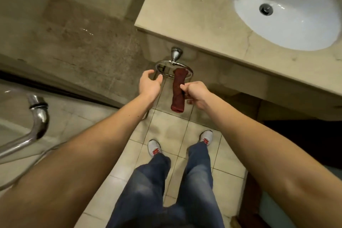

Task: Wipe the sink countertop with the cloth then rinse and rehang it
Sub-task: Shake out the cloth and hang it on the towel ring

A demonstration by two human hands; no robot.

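Note:
A dark red cloth [178,91] hangs through a chrome towel ring [167,62] fixed to the wall below the beige stone countertop [194,9]. My right hand [196,95] pinches the cloth's right edge about halfway down. My left hand [149,84] is open beside the ring's left side, fingers curled near the metal, holding nothing. The white oval sink basin [296,29] with its dark drain [266,9] is set into the countertop at the upper right.
A chrome pipe [36,122] with a hose curves in from the left over a tub ledge. Beige floor tiles lie below, with my jeans and white shoes [154,147] on them. A dark opening sits under the counter at right.

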